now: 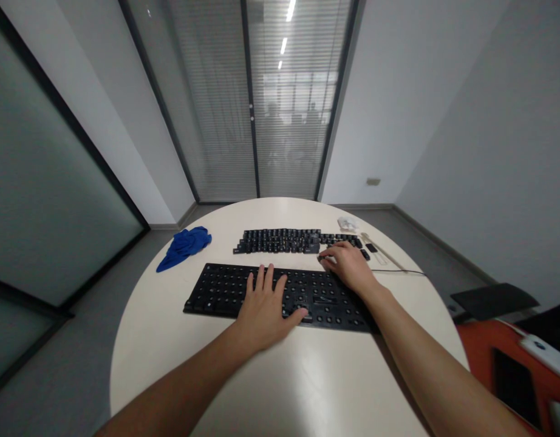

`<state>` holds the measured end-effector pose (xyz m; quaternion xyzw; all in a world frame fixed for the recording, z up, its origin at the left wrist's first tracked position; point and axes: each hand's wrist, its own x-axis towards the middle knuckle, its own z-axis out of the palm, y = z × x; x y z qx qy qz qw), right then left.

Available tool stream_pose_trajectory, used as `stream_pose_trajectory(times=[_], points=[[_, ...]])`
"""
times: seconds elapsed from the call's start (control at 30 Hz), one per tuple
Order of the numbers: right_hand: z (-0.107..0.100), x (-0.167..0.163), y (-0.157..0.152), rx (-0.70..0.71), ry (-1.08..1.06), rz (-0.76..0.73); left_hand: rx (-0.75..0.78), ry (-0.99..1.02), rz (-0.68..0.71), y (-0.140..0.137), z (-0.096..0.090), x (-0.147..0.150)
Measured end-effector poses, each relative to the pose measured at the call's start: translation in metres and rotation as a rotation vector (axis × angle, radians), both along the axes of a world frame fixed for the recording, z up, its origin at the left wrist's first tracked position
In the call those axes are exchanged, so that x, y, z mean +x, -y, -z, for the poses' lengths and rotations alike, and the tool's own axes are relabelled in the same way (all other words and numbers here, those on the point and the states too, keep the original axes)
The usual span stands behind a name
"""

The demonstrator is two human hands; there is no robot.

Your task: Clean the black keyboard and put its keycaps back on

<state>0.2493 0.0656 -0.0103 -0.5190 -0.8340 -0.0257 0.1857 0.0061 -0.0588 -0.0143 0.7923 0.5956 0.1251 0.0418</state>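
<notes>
A black keyboard base (pixel 218 291) lies across the table with most of its keycaps off, bare switch spots showing. My left hand (pixel 264 309) rests on its middle, fingers spread and thumb pointing right. Beyond the base, loose black keycaps (pixel 280 241) are laid out in rows, with a smaller group (pixel 341 238) to their right. My right hand (pixel 348 264) reaches past the base's far edge, thumb and fingertips pinched on a small dark keycap (pixel 320 258) just in front of those rows. Its fingers partly cover the smaller group.
A crumpled blue cloth (pixel 186 246) lies on the round white table (pixel 146 340) at left. At the far right are a clear plastic bag (pixel 347 224), a thin stick (pixel 384 252), a wire tool (pixel 380 259) and a black cable (pixel 402 271). A phone (pixel 517 385) lies on a red seat.
</notes>
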Motion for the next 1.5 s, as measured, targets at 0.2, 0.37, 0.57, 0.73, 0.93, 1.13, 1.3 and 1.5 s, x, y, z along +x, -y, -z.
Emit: stream_pose_trajectory(times=[0.2,0.37,0.57,0.73,0.93,1.13,1.3,1.5], points=[[-0.002,0.006,0.011,-0.043,-0.185,-0.069,0.044,0.031,0.141,-0.002,-0.002,0.008],[-0.011,0.007,0.032,-0.275,-0.428,-0.149,0.022,0.032,0.134,0.0,-0.008,0.007],[-0.028,-0.002,0.055,-0.58,-0.479,-0.388,0.012,0.023,0.073,-0.002,-0.021,-0.005],[-0.029,-0.012,0.064,-0.633,-0.417,-0.506,0.057,0.016,0.093,-0.009,-0.02,-0.015],[-0.027,-0.019,0.067,-0.614,-0.336,-0.582,0.108,0.024,0.132,-0.014,-0.013,-0.016],[-0.03,-0.021,0.069,-0.566,-0.29,-0.577,0.108,0.058,0.162,-0.018,-0.008,-0.017],[-0.031,-0.021,0.069,-0.553,-0.288,-0.566,0.102,0.07,0.157,-0.018,-0.008,-0.017],[-0.031,-0.021,0.068,-0.571,-0.286,-0.577,0.089,0.078,0.156,-0.017,-0.01,-0.016]])
